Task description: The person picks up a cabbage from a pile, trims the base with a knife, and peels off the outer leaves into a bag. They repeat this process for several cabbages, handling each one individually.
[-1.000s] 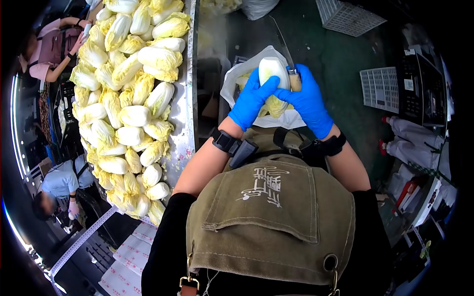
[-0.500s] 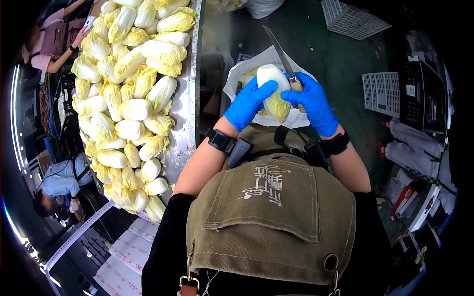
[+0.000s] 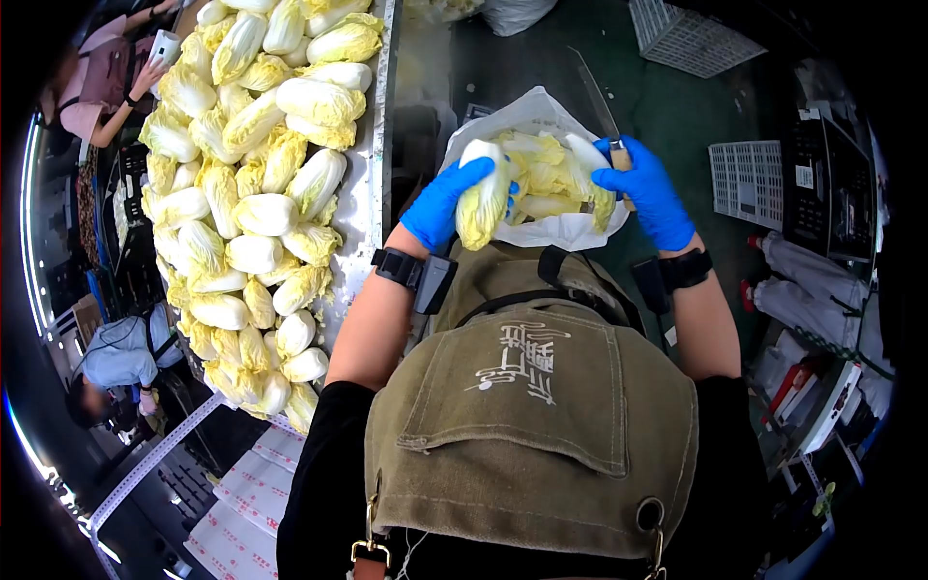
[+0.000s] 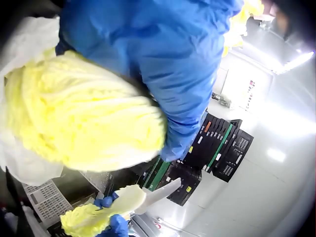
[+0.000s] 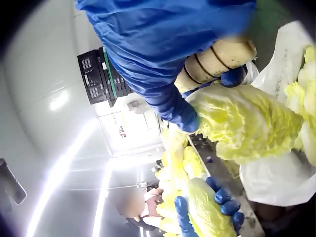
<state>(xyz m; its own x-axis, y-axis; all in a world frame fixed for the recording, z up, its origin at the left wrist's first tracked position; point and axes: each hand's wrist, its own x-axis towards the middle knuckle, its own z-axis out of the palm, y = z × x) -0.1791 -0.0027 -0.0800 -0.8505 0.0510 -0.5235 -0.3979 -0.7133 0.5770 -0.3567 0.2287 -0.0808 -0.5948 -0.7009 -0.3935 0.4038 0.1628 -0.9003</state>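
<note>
My blue-gloved left hand (image 3: 443, 201) grips a trimmed napa cabbage (image 3: 482, 205), its white end pointing away from me. In the left wrist view the pale yellow cabbage (image 4: 86, 118) fills much of the frame beside the glove. My right hand (image 3: 659, 196), also gloved, holds a knife by its light wooden handle (image 3: 621, 158), the blade (image 3: 596, 97) angled up and away. The same hand pinches a loose cabbage leaf (image 5: 247, 121) under the thumb. Both hands are over opposite sides of a white bag (image 3: 570, 232) containing yellow leaves (image 3: 541, 169).
A metal table (image 3: 353, 232) on the left carries a large pile of napa cabbages (image 3: 266, 215). White plastic crates (image 3: 746, 182) stand on the dark green floor to the right. Two other people are beyond the table. White printed boxes (image 3: 246, 503) lie at lower left.
The hands have moved apart: the left carries the cabbage left, the right goes right with the knife and a leaf now separate from the head. The bag's contents have come into view.
</note>
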